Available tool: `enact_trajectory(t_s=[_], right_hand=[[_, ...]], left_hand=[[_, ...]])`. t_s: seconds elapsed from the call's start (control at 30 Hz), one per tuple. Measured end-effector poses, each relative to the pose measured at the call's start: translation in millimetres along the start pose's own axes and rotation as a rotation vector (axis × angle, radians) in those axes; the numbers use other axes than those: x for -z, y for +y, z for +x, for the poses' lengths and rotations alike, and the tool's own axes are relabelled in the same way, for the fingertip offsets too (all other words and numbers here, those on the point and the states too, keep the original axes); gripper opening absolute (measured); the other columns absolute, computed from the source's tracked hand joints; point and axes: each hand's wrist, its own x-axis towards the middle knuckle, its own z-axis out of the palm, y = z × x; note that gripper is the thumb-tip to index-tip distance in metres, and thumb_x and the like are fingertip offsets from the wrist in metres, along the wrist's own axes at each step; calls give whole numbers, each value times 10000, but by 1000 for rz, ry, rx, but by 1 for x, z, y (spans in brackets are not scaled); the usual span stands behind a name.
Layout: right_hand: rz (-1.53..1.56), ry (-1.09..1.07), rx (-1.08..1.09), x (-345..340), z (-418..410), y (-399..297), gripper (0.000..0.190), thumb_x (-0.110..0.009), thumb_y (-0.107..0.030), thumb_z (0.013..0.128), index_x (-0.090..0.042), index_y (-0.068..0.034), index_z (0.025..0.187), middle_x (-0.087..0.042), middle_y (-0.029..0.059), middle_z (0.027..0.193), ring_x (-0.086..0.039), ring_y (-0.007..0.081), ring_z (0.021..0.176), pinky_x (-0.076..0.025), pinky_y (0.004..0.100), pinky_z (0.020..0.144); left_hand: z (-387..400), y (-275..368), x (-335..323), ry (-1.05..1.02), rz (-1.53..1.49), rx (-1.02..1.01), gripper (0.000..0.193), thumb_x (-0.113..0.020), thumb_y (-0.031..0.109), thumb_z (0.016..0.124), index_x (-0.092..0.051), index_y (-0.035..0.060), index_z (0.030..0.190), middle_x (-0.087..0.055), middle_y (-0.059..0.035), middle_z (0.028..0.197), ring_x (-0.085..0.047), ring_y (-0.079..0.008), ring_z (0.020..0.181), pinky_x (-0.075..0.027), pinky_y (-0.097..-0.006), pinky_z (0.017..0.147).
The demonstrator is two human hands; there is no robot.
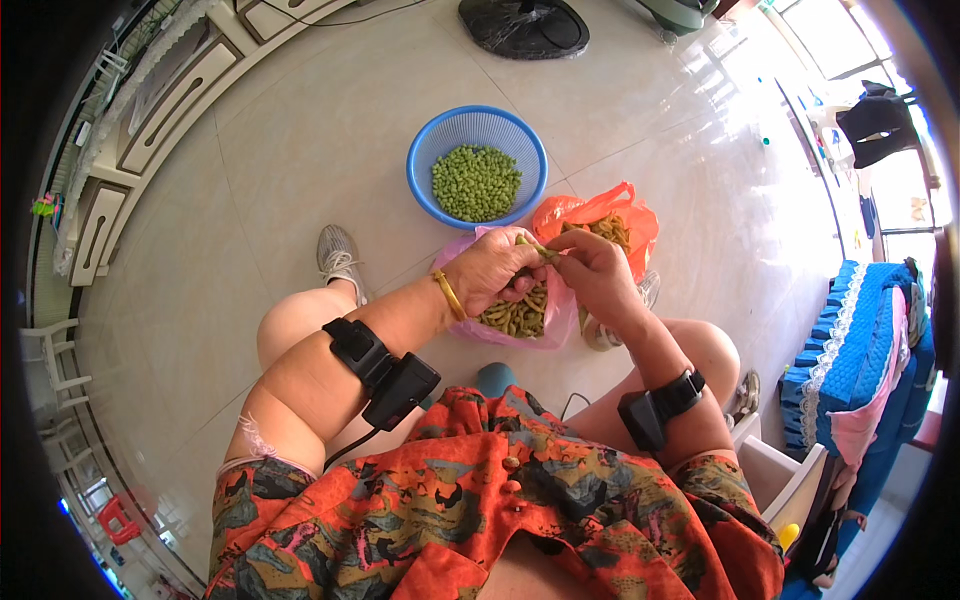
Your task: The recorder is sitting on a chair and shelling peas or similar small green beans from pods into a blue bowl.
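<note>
A green bean pod (541, 250) spans the small gap between my two hands. My left hand (495, 268) has one end of it between thumb and fingers, and a gold bangle circles that wrist. Fingertips of my right hand (598, 271) pinch the other end. Below them a pink plastic bag (559, 322) lies open on the floor, with many pods (517, 316) inside, partly hidden by my left hand. Shelled green beans (476, 182) cover the bottom of a blue plastic basket (421, 176) just beyond. A red-orange plastic bag (643, 225) holds browner pods or hulls (609, 229).
Both my shoes (337, 251) flank the bags on the tiled floor (262, 172). A black stand base (525, 30) is at the far side. Drawer cabinets (180, 97) line the left. A blue quilted cover (862, 337) and an open drawer (780, 472) are at right.
</note>
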Motion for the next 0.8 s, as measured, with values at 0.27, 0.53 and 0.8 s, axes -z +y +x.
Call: enact_trajectory(t_s=[0.27, 0.53, 0.8], right_hand=[[204, 10, -86, 0, 2, -2, 186, -579, -133, 842, -583, 41, 908, -583, 24, 703, -505, 57, 644, -412, 218, 544], [472, -23, -192, 0, 3, 2, 202, -577, -186, 865, -550, -14, 763, -467, -20, 572, -401, 36, 466, -358, 192, 422], [556, -52, -155, 2, 3, 3, 189, -566, -186, 873, -549, -20, 784, -454, -25, 563, -411, 47, 441, -361, 201, 372]], left_hand=[[-1, 4, 1, -22, -70, 11, 90, -485, 57, 844, -432, 45, 915, -533, -48, 720, -451, -65, 498, -336, -183, 388], [-4, 8, -2, -31, -55, 13, 95, -504, 50, 836, -450, 44, 913, -537, -49, 711, -438, -67, 474, -332, -184, 388], [-5, 10, 1, -69, -61, 28, 122, -478, 33, 832, -467, 45, 953, -549, -59, 719, -443, -71, 469, -335, -184, 396]])
